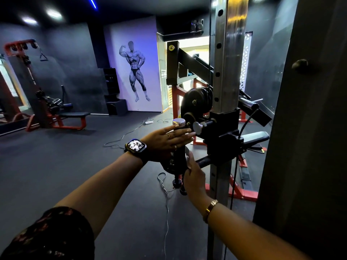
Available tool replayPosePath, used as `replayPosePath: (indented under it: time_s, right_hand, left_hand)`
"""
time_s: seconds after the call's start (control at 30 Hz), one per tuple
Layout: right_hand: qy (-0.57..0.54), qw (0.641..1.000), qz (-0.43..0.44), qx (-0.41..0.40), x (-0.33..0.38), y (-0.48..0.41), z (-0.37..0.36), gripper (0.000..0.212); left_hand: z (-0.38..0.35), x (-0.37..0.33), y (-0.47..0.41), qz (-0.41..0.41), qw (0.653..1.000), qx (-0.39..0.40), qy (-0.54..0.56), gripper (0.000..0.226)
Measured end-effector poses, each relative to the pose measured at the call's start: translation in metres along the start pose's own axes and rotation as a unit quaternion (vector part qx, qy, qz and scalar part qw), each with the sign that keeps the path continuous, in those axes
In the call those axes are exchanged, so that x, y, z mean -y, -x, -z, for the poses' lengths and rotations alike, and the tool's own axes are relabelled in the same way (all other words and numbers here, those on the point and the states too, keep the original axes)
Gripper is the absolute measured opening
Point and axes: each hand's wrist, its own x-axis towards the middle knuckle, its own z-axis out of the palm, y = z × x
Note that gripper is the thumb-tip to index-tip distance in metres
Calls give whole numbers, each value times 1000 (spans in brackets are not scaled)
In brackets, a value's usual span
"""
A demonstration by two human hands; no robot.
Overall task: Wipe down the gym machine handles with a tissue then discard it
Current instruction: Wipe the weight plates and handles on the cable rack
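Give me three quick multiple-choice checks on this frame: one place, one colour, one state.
1. The left hand rests: A on the bench; B on the handle under its chrome cap; C on the floor.
2. The bracelet is: A gold; B blue; C white.
3. The left hand's fingers are: A in a fist; B pinching a cable; C straight.
B: the hand lies across the handle below the cap. A: it gleams gold on the right wrist. C: they stretch flat across the handle.
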Motion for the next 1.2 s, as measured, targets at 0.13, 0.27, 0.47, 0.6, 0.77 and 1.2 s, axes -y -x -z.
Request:
replayPosePath:
  time_s: [0.13,0.27,0.47,0.6,0.77,1.2]
  right_hand:
    - [164,962,218,-7,-44,6,22,58]
    - [322,910,262,2,-63,-23,51,66]
    - [316,932,164,-68,-62,-7,32,74]
    - [188,964,174,-65,-40,21,-2,81]
    - [139,971,193,-36,-27,24,-9,78]
    - [345,926,127,-79,-65,-10,38,69]
  left_hand:
    - [-1,-4,-1,13,1000,-22,7,68]
    - [-6,-10,3,24,1000,-7,-5,69]
    - [-8,-18,7,27,999,-32,-22,61]
    - [-10,-22,8,27,998,-38,-34,66]
    - [-25,-28,12,-15,994,-51,-96,53]
    - [-35,-38,15,-11,990,-74,-120,50]
